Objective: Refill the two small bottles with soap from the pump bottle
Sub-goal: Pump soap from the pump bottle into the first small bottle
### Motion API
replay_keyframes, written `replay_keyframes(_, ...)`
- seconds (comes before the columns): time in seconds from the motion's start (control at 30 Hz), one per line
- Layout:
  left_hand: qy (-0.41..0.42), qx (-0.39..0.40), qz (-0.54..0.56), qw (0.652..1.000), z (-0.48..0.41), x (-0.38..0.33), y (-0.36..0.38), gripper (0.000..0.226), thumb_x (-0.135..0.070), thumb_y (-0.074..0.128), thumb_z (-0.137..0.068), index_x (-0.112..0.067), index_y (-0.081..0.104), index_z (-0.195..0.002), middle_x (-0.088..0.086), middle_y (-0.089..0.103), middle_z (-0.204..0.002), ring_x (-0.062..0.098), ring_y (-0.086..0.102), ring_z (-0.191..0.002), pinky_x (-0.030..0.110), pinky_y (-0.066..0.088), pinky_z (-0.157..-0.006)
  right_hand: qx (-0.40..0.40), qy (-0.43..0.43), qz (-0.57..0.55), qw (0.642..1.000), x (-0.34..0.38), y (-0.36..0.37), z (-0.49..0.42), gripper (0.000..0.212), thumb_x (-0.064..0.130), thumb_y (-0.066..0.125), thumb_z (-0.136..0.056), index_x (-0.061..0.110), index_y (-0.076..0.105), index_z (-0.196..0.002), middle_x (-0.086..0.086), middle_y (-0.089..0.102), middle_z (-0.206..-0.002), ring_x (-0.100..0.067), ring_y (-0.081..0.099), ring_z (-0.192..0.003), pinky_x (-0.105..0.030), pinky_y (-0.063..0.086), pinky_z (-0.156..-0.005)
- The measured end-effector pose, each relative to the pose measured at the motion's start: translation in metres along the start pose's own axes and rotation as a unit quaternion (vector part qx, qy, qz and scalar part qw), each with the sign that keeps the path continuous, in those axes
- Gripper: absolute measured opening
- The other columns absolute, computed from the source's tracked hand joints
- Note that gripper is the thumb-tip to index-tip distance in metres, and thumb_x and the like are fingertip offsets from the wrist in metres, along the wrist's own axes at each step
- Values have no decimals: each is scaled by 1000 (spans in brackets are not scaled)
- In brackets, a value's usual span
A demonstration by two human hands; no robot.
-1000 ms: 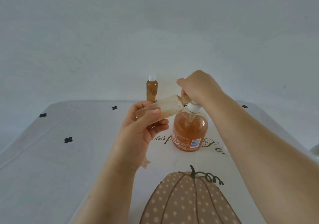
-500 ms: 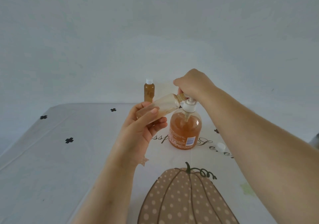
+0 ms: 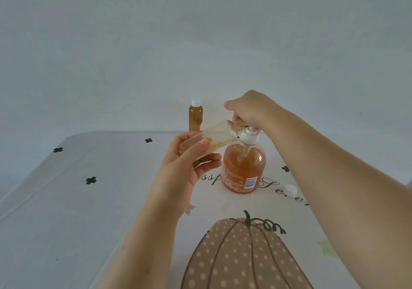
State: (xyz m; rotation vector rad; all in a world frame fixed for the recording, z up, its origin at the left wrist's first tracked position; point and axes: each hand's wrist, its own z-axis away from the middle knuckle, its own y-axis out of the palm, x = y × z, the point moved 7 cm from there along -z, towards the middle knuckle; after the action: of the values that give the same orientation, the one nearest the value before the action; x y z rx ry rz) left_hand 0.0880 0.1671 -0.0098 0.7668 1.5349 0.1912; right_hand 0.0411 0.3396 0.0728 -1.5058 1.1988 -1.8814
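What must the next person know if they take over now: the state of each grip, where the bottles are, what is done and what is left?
Left grip holds the open small bottle, tilted, with its mouth at the pump spout.
Right grip curls over the top of the pump bottle, which stands on the tablecloth.
Done: the capped small bottle stands behind, full of amber soap.
A loose white cap lies right of the pump bottle.
To do: the held bottle looks mostly empty; fill it, then cap it.
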Motion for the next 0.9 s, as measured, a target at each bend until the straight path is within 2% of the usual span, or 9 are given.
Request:
replay_keyframes(0.1,3,-15,-8,1000,-2,2,-3,24,-7,65,-90,-3,56,-112,13,70,-98,29,68,-83,36,57,-78,-13,12,17,1000,-6,4,-7,23,24,51,-94,10,67,-88,-7,63,-81,-23,52,-68,-30,38,-64)
replay_keyframes(0.27,1,-27,-4,1000,-4,4,-5,13,-3,61,-90,-5,57,-102,9,70,-89,26,68,-81,32,56,-75,-41,5,-1,999,-11,7,-11,34,33,51,-93,7,73,-94,-6,64,-76,-22,55,-64,-30,40,-61)
replay_keyframes(0.57,1,-14,-3,1000,-3,5,-5,15,-3,61,-91,-5,56,-105,9,70,-90,24,68,-82,32,56,-78,-55,7,-15,998,-12,6,-10,35,33,52,-92,8,75,-98,-4,65,-78,-21,56,-65,-30,41,-61)
replay_keyframes(0.73,-5,-14,3,1000,-3,5,-5,19,-4,61,-92,-3,55,-111,12,69,-95,25,67,-85,33,56,-80,-54,20,-7,998,-11,6,-8,32,28,52,-89,7,75,-96,-8,75,-91,-23,57,-65,-31,42,-62)
replay_keyframes(0.9,7,-10,14,1000,-1,2,-1,23,-8,63,-91,-4,55,-112,15,68,-100,27,68,-87,33,56,-81,-88,6,-21,996,-5,-7,1,32,24,51,-87,4,75,-94,-3,65,-65,-23,57,-57,-30,43,-61)
